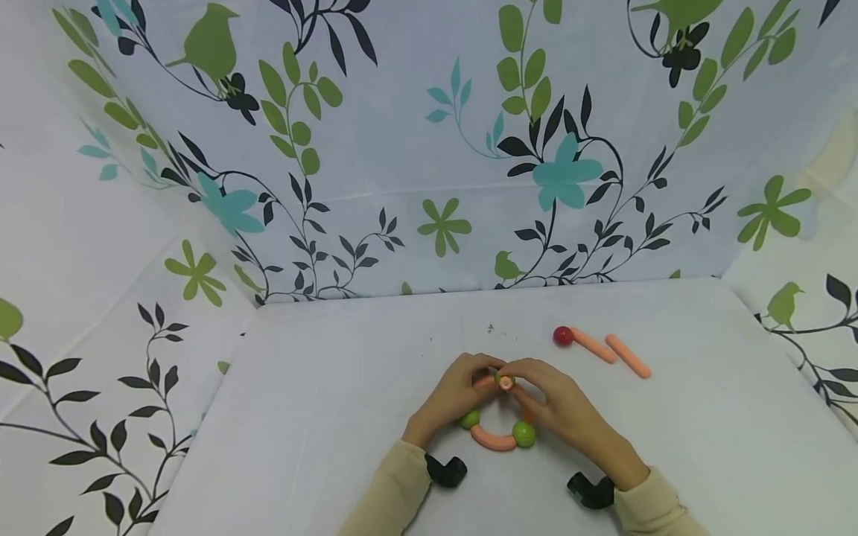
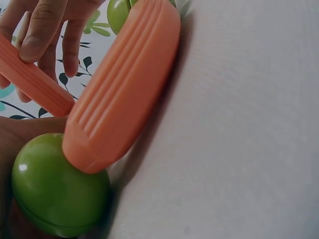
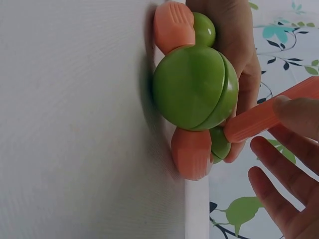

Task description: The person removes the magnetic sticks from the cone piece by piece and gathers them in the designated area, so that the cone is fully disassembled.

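Observation:
A toy ring of green balls and curved orange pieces lies on the white table; its near curved piece [image 1: 493,439] and a green ball [image 1: 523,434] show in the head view. My left hand [image 1: 456,391] grips the ring's far left side, fingers behind the balls in the right wrist view. My right hand [image 1: 566,409] pinches a straight orange rod [image 3: 256,113] between thumb and fingers. The rod's lower end meets the far green ball [image 3: 220,145]; whether it is fixed there I cannot tell. Seen from above, the rod stands nearly upright, end toward the head camera.
Beyond my right hand lie a red ball [image 1: 563,336] touching one orange rod [image 1: 594,346], and a second loose rod [image 1: 628,356]. Black wrist-camera mounts [image 1: 447,472] sit by both wrists. A leaf-patterned cloth [image 1: 402,149] hangs behind the table.

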A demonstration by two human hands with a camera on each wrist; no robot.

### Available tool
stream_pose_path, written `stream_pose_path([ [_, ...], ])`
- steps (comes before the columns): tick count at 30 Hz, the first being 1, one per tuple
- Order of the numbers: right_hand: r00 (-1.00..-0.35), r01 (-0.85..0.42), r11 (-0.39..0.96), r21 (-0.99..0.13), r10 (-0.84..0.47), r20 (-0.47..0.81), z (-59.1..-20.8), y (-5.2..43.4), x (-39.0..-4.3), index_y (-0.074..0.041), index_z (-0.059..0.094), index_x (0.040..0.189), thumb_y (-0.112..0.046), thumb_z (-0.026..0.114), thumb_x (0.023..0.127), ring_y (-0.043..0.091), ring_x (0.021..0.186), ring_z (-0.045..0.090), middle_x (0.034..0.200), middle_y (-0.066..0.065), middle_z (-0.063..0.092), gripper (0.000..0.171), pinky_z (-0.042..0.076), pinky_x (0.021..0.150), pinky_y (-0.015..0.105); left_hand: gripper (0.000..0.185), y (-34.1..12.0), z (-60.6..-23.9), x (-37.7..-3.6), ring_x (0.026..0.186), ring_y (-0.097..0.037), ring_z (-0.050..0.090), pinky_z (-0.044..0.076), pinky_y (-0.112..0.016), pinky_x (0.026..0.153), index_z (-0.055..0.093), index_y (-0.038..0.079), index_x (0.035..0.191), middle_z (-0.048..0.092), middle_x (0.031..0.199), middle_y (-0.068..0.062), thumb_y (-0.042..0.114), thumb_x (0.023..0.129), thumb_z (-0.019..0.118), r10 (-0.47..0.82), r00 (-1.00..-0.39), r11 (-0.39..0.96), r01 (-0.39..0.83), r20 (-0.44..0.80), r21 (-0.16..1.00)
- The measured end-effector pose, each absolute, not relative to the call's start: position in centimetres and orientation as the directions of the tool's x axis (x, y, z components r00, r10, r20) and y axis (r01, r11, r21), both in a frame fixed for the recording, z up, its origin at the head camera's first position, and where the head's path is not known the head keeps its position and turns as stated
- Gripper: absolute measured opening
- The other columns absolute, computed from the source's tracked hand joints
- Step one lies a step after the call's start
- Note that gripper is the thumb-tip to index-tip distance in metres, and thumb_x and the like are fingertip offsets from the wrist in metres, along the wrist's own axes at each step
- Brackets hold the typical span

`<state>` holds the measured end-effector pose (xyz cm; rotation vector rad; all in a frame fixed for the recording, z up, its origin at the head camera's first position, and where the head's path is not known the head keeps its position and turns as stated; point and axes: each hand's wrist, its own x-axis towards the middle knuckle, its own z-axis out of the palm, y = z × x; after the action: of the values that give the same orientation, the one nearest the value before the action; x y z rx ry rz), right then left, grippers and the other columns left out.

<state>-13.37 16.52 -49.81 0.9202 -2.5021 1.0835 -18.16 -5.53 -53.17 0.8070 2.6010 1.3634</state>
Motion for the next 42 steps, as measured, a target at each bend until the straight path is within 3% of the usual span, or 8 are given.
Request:
stream_pose_path([
  [3, -0.744, -0.668, 0.529, -0.523, -0.461, 0.484, -49.6, 16.6, -13.2, -0.021, 0.07, 0.125, 0.001, 0.081, 0.086, 0.017, 0.12, 0.067, 0.126, -0.008, 0.072, 0.046, 0.056, 0.102, 0.03, 0.028, -5.4, -52.9, -18.0, 0.106, -0.014, 0.061, 0.046, -0.027, 0.094, 0.074, 0.022, 0.127, 0.074, 0.123, 0.006, 0.025, 0.099, 0.072, 0.485, -0.862, 0.469, 0.399, 0.148, 0.788],
  [9, -0.651, -0.756, 0.494, -0.428, -0.511, 0.56, -49.8, 16.4, -13.0, -0.018, 0.073, 0.123, 0.002, 0.084, 0.082, 0.02, 0.116, 0.068, 0.124, -0.004, 0.071, 0.047, 0.043, 0.108, 0.01, 0.029, -5.6, -53.0, -17.6, 0.104, -0.012, 0.06, 0.046, -0.026, 0.093, 0.074, 0.019, 0.128, 0.075, 0.121, 0.004, 0.022, 0.099, 0.072, 0.477, -0.867, 0.478, 0.394, 0.145, 0.785],
  [12, -0.634, -0.77, 0.49, -0.41, -0.508, 0.583, -49.8, 16.4, -13.0, -0.017, 0.073, 0.123, 0.004, 0.084, 0.08, 0.02, 0.115, 0.068, 0.124, -0.003, 0.071, 0.049, 0.041, 0.108, 0.008, 0.029, -5.7, -53.0, -17.6, 0.102, -0.012, 0.059, 0.047, -0.026, 0.091, 0.074, 0.019, 0.127, 0.076, 0.118, 0.003, 0.023, 0.099, 0.072, 0.479, -0.862, 0.469, 0.41, 0.164, 0.782],
  [18, -0.641, -0.763, 0.499, -0.41, -0.507, 0.577, -49.7, 16.4, -13.1, -0.018, 0.073, 0.123, 0.004, 0.085, 0.08, 0.019, 0.114, 0.068, 0.123, -0.003, 0.071, 0.05, 0.051, 0.102, 0.019, 0.029, -5.5, -52.9, -17.8, 0.098, -0.007, 0.056, 0.045, -0.025, 0.088, 0.074, 0.021, 0.127, 0.075, 0.118, 0.005, 0.024, 0.099, 0.073, 0.489, -0.856, 0.462, 0.415, 0.165, 0.784],
  [24, -0.632, -0.77, 0.497, -0.4, -0.506, 0.587, -49.4, 16.6, -13.3, -0.017, 0.073, 0.123, 0.004, 0.084, 0.08, 0.019, 0.114, 0.068, 0.123, -0.004, 0.071, 0.049, 0.048, 0.104, 0.016, 0.03, -5.4, -52.6, -18.0, 0.1, -0.01, 0.057, 0.046, -0.027, 0.091, 0.074, 0.02, 0.128, 0.075, 0.119, 0.004, 0.022, 0.099, 0.072, 0.495, -0.856, 0.459, 0.405, 0.151, 0.791],
  [35, -0.682, -0.713, 0.586, -0.384, -0.455, 0.573, -48.8, 18.0, -14.0, -0.017, 0.074, 0.122, -0.002, 0.088, 0.08, 0.016, 0.111, 0.067, 0.119, -0.005, 0.07, 0.046, 0.05, 0.099, 0.017, 0.031, -5.5, -52.7, -18.4, 0.12, -0.013, 0.063, 0.047, -0.036, 0.108, 0.073, 0.02, 0.128, 0.074, 0.128, 0.005, 0.028, 0.098, 0.073, 0.512, -0.846, 0.463, 0.417, 0.148, 0.782],
  [42, -0.712, -0.682, 0.621, -0.386, -0.444, 0.544, -49.1, 18.7, -14.3, -0.019, 0.074, 0.126, -0.002, 0.087, 0.081, 0.015, 0.107, 0.065, 0.118, -0.003, 0.068, 0.05, 0.06, 0.087, 0.032, 0.031, -5.5, -52.8, -18.3, 0.119, -0.013, 0.062, 0.046, -0.036, 0.108, 0.073, 0.021, 0.128, 0.073, 0.128, 0.006, 0.031, 0.098, 0.073, 0.504, -0.855, 0.478, 0.392, 0.12, 0.786],
])
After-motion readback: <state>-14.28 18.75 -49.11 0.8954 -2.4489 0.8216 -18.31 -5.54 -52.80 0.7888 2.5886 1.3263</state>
